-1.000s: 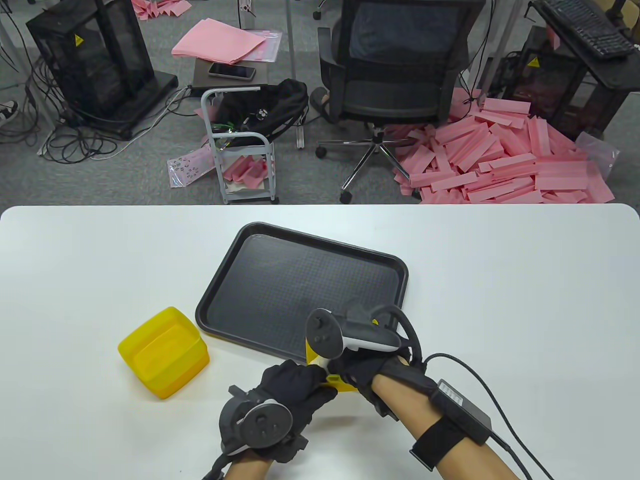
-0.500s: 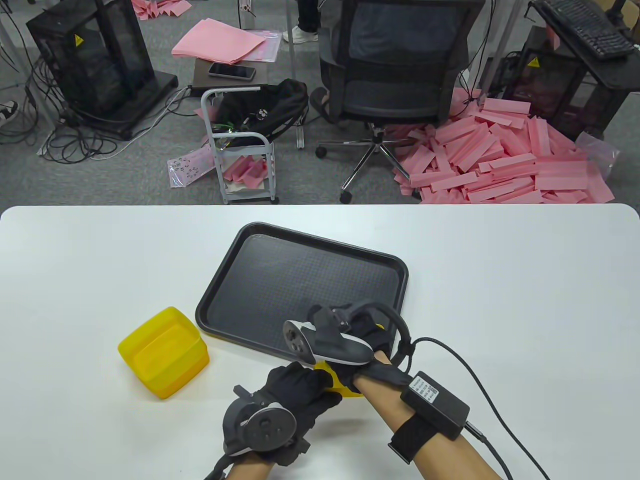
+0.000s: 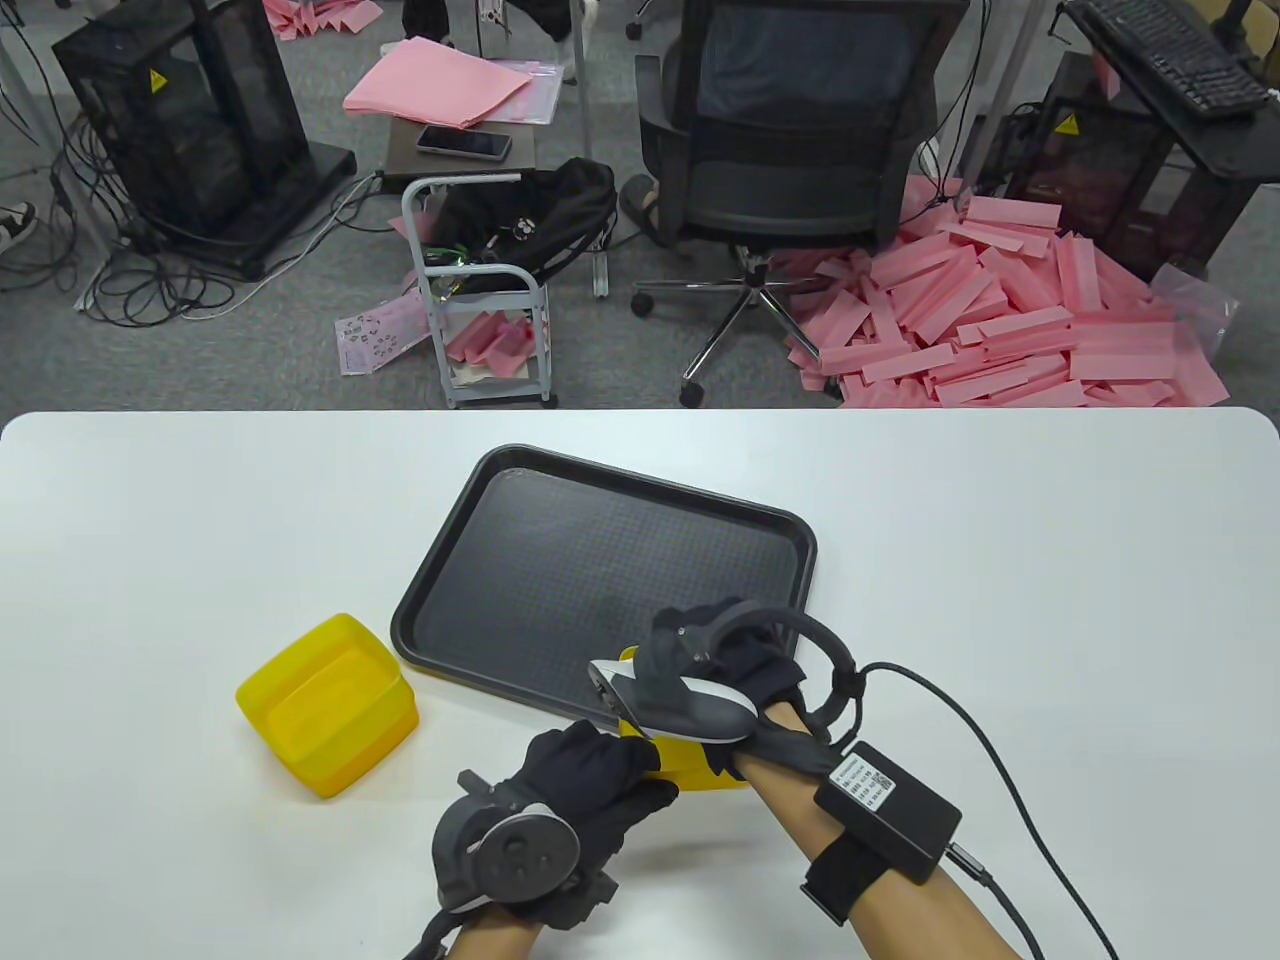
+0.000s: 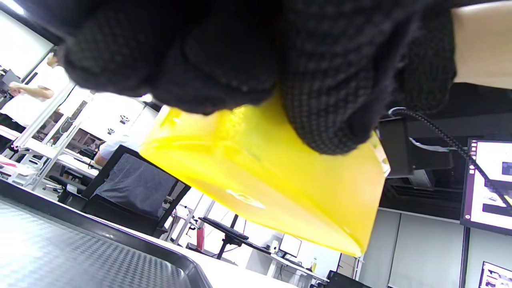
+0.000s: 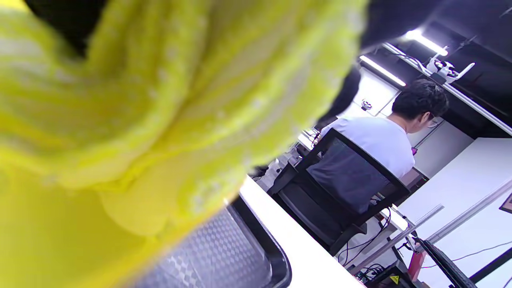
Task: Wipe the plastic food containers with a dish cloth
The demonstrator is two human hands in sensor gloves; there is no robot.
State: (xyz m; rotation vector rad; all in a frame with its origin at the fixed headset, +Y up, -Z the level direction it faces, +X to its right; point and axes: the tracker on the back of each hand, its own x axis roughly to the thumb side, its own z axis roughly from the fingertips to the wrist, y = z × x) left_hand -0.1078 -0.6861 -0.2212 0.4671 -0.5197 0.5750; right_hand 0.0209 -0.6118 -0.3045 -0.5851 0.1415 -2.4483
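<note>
My left hand grips a yellow plastic container, held above the table at the black tray's near edge. In the left wrist view the container hangs tilted under my gloved fingers. My right hand lies on the container and holds a yellow dish cloth bunched against it. The cloth fills the right wrist view. In the table view it is hidden under the hand. A second yellow container stands upright on the table to the left.
A black tray lies in the middle of the white table, just beyond my hands. A cable runs from my right wrist toward the near right edge. An office chair stands beyond the table's far edge.
My right hand has turned over the held container, its tracker swinging from upright to lying flat, then shifted slightly right. My left hand keeps gripping the container in nearly the same place.
</note>
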